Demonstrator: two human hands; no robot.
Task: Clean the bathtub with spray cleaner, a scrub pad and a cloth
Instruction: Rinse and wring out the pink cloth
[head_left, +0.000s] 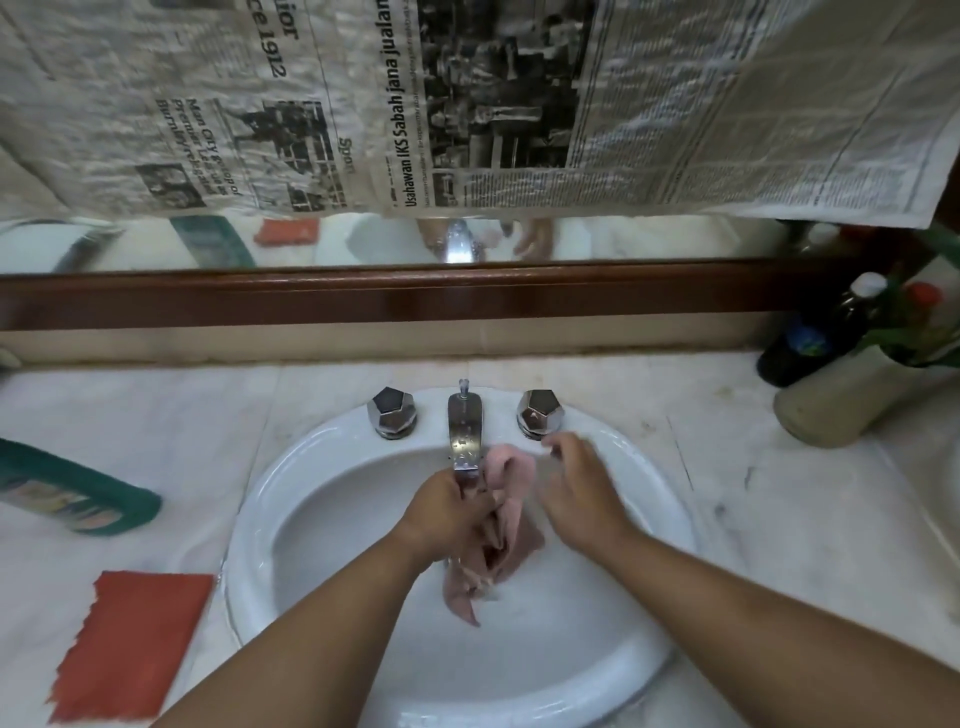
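Over white oval ceramic basin (519, 670), hold limp pink cloth (511, 470), gripped in left hand (447, 514), under chrome spout (465, 436); work faceted chrome tap (540, 415) with loose, empty right hand (576, 488); wring low.
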